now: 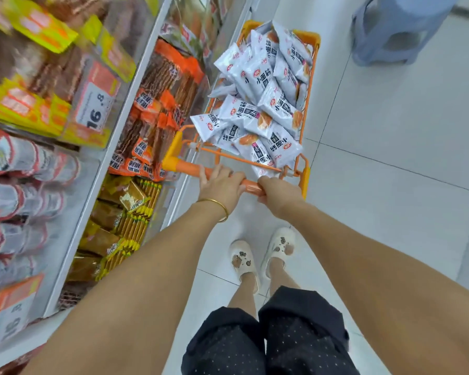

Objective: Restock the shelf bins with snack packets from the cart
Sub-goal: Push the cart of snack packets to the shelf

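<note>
Nearest the camera, the person's dark dotted shorts (268,345) and white slippers (244,259) are showing above the pale tiled floor (390,185). Both bare forearms are reaching forward to the cart.

The left hand (222,186), with a thin gold bangle (217,208) at the wrist, is gripping the orange cart handle (190,167), its fingers curled over the top of the bar. The right hand (278,197) is clenching the same bar just beside it, with a short stretch of handle showing between the two. The fingertips of both hands are wrapping out of sight beneath the bar. Neither hand is touching a packet.

The snack packets (263,104), white-grey with dark lettering and an orange picture, are lying heaped in the orange wire cart (305,174) just beyond the knuckles. The nearest ones are resting against the near rim, apart from the fingers. The pile is hiding the basket's floor and most of its sides, and the wheels are out of view.

To the left, the shelf bins (92,196) are running alongside the cart, holding orange packets (157,112) and, nearer, brown packets with yellow edges (125,212). The outer left shelving is showing badly blurred. A price card (96,104) reading 16.8 is legible; the other labels are not.

At the far right, a blue plastic stool (398,31) is standing on the tiles, cut off by the top edge.
</note>
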A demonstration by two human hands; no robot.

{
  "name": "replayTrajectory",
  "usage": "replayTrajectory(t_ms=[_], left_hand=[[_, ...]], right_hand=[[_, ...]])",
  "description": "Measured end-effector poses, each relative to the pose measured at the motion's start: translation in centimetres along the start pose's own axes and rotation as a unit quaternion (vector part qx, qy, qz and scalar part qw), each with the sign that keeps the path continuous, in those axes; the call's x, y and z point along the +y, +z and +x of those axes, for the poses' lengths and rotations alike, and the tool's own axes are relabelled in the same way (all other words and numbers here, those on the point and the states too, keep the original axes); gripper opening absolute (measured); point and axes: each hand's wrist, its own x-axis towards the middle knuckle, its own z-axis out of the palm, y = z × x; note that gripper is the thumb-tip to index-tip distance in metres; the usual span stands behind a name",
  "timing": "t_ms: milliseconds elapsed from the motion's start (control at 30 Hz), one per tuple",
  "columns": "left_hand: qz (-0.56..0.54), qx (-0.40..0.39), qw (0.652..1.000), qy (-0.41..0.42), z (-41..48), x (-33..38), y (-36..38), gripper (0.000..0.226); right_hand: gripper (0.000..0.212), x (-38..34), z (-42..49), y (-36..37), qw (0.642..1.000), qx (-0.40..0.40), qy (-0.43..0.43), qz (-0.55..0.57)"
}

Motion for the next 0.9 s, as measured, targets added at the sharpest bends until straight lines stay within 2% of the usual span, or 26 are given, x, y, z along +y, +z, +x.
replayTrajectory(t_ms=[133, 333, 433, 567, 700, 900], left_hand=[[-0.004, -0.038, 0.999, -0.015, 4.2, 2.7, -2.8, 0.032], [0.008, -0.091, 0.996, -0.023, 10.3, 5.5, -6.7, 0.033], [0.014, -0.097, 0.995, -0.019, 13.6, 6.5, -8.8, 0.032], [0.014, -0.102, 0.995, -0.007, 17.8, 8.0, -11.2, 0.032], [0.015, -0.114, 0.993, -0.003, 22.1, 9.5, -13.9, 0.032], [0.03, -0.127, 0.991, 0.001, 28.8, 12.1, -18.2, 0.032]], right_hand=[[0.006, 2.4, 1.9, -4.3, 0.999, -0.022, -0.003, 0.031], [0.006, 5.4, 5.4, -9.7, 0.999, -0.016, -0.005, 0.035], [0.019, 6.6, 7.6, -12.6, 0.999, -0.019, -0.003, 0.026], [0.023, 8.3, 10.4, -16.7, 0.999, -0.026, 0.006, 0.02], [0.009, 10.1, 13.4, -20.5, 0.999, -0.029, 0.013, 0.029], [0.009, 13.0, 17.7, -26.2, 0.999, -0.011, 0.015, 0.048]])
